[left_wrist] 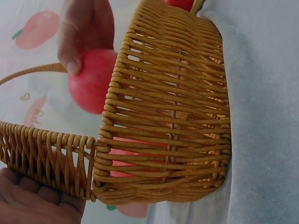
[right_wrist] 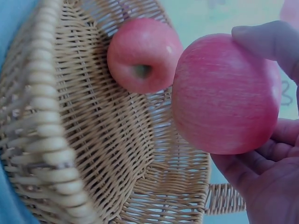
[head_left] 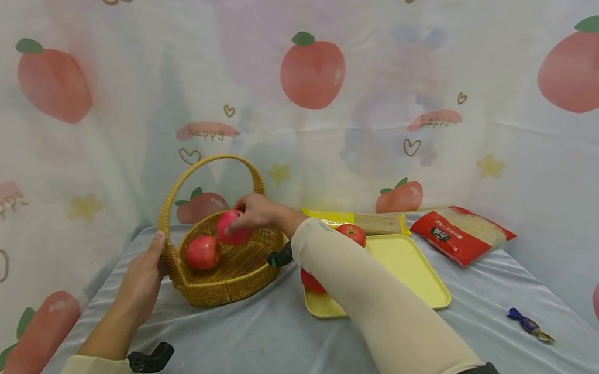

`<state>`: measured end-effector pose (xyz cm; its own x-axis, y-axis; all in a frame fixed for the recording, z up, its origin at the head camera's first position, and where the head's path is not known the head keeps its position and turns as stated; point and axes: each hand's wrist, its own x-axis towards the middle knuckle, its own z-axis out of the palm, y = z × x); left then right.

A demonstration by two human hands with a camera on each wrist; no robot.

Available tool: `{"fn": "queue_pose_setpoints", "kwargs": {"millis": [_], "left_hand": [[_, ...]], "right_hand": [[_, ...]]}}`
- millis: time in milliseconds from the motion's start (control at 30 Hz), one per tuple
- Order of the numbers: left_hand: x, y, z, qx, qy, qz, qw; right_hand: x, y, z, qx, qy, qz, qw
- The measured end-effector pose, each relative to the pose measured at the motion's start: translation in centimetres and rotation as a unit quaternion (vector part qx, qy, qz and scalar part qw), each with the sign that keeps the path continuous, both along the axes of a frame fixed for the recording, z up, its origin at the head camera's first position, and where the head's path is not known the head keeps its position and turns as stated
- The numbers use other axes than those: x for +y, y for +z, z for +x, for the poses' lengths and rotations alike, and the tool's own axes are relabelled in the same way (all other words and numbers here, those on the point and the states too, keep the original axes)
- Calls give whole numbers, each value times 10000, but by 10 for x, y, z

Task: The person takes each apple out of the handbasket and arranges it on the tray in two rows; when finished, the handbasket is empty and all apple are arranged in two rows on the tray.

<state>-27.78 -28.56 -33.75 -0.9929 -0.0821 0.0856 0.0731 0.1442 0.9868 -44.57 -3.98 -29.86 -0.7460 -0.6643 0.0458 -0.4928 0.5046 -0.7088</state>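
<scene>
My right hand (head_left: 259, 210) grips a pinkish-red apple (right_wrist: 226, 93) between thumb and fingers, over the inside of a wicker basket (head_left: 223, 293). Another red apple (head_left: 202, 253) lies in the basket on its left side. With my left hand (head_left: 145, 275) I hold the basket's left side, at the foot of its arched handle (left_wrist: 46, 154); some of those fingers are hidden behind the weave. In the left wrist view the held apple (left_wrist: 93, 81) shows above the basket rim, and the lying one appears through gaps in the wicker.
Right of the basket is a yellow tray (head_left: 412, 272) with red fruit (head_left: 352, 234) on it, partly covered by my right sleeve. Behind it lies a yellow-edged packet (head_left: 381, 223). A red bag (head_left: 456, 234) and a purple-wrapped candy (head_left: 529, 324) lie farther right.
</scene>
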Motion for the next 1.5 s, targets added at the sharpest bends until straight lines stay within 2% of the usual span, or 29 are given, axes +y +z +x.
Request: {"fn": "queue_pose_setpoints", "kwargs": {"millis": [367, 600, 767, 1067, 1367, 1500], "left_hand": [[-2, -2, 1, 360, -205, 188, 9990], [-3, -4, 1, 249, -233, 186, 9992], [-3, -6, 0, 343, -335, 327, 9983], [-5, -8, -1, 506, -427, 603, 9960], [-8, -7, -3, 451, -448, 385, 9972], [-6, -7, -3, 502, -486, 530, 9961]], "right_hand": [[11, -1, 19, 67, -42, -219, 9997], [26, 0, 34, -30, -175, -444, 9989], [43, -2, 41, -115, -301, -593, 9977], [81, -7, 49, -119, -398, -741, 9964], [112, -16, 51, -100, -696, -783, 9944], [124, -18, 53, -136, -761, -768, 9940]]}}
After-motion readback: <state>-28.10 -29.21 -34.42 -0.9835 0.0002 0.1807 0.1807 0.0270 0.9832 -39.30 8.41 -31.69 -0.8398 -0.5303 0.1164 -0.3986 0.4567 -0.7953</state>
